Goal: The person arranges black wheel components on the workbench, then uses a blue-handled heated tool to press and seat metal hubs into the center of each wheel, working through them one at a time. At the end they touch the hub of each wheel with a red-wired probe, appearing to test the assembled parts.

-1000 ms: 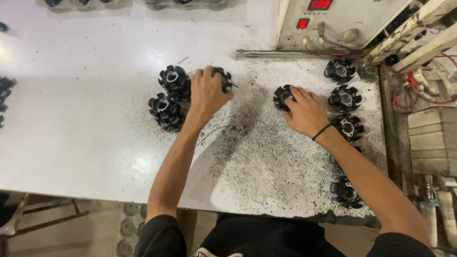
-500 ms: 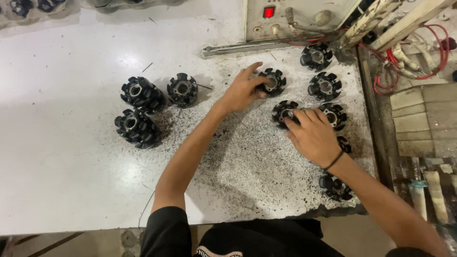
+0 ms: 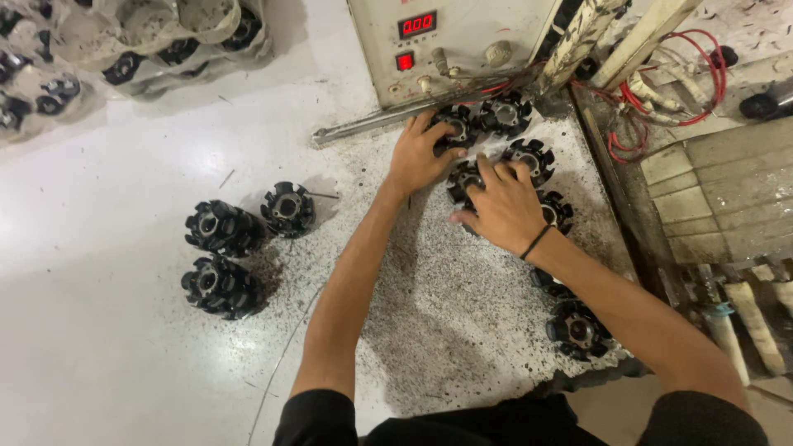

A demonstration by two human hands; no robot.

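My left hand (image 3: 415,158) reaches to the back of the white table (image 3: 107,347) and closes its fingers on a black toothed metal ring (image 3: 457,126) just below the machine. Right beside it, my right hand (image 3: 500,208), with a dark band on the wrist, covers another black toothed ring (image 3: 462,177), its fingers curled over the ring's top. More such rings lie around both hands: one at the back (image 3: 506,111), one by my right fingertips (image 3: 534,155) and one partly hidden under my right wrist (image 3: 560,211).
Three ring stacks (image 3: 221,228) (image 3: 289,208) (image 3: 216,286) stand at the left. Another ring (image 3: 578,330) lies near the front right edge. A grey machine with a red display (image 3: 429,41) stands at the back, clear bags of parts (image 3: 165,41) at top left, red wires (image 3: 661,99) at right.
My left hand left the ring stacks on the left and crossed to the rings by the machine. My right hand moved further back along the cluster. The view shifted toward the machine.
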